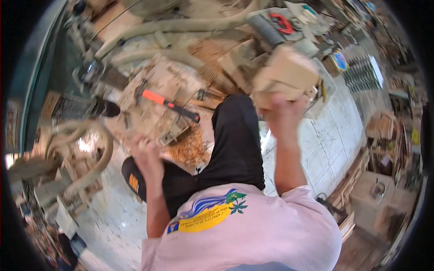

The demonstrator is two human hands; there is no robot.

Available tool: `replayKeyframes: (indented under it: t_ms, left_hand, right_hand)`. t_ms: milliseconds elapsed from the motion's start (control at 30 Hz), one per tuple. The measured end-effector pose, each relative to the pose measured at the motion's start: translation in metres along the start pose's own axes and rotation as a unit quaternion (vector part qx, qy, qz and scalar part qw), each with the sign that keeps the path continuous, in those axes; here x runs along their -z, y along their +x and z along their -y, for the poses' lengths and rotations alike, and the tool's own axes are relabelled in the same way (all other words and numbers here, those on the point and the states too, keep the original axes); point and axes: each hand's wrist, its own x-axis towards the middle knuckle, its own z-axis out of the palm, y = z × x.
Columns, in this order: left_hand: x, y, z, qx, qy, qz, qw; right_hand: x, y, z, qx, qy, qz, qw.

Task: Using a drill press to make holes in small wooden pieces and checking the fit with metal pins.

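My right hand, raised beyond my right knee, grips a pale boxy wooden piece; motion blurs both, so its exact shape is unclear. Above my left knee is my left hand, also blurred, its fingers loosely curled beside the low wooden work surface. Whether it pinches something small I cannot tell. Across that surface lies a hammer with an orange and black handle. A wooden block-like part sits at the near edge of the surface, above a heap of orange-brown wood shavings.
Ribbed dust hoses run across the far side, and another hose loops at the left. A plastic bin stands beneath my right hand. Further right are stacked wood pieces and a wooden box on the tiled floor.
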Motion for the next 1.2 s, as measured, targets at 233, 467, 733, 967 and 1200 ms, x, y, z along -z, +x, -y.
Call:
replayKeyframes:
  t_ms: [233, 467, 733, 967, 1200]
  left_hand:
    - [-0.019, -0.013, 0.007, 0.106, -0.269, 0.207, 0.935]
    - [-0.043, -0.005, 0.013, 0.225, -0.48, 0.214, 0.821]
    - [-0.039, -0.006, 0.0, 0.259, -0.415, 0.178, 0.854]
    - [-0.058, -0.013, -0.016, 0.238, -0.245, 0.162, 0.926]
    - [-0.072, -0.029, -0.031, 0.217, -0.152, 0.193, 0.945]
  right_hand:
    - [0.18, 0.096, 0.068, 0.17, -0.137, -0.231, 0.948]
    - [0.285, 0.153, -0.027, -0.16, -0.366, -0.128, 0.908]
    - [0.3, 0.168, -0.023, -0.206, -0.573, -0.046, 0.792]
    - [0.078, 0.036, 0.037, 0.144, -0.45, 0.153, 0.868]
    - [-0.058, -0.018, -0.004, 0.324, -0.465, 0.482, 0.668]
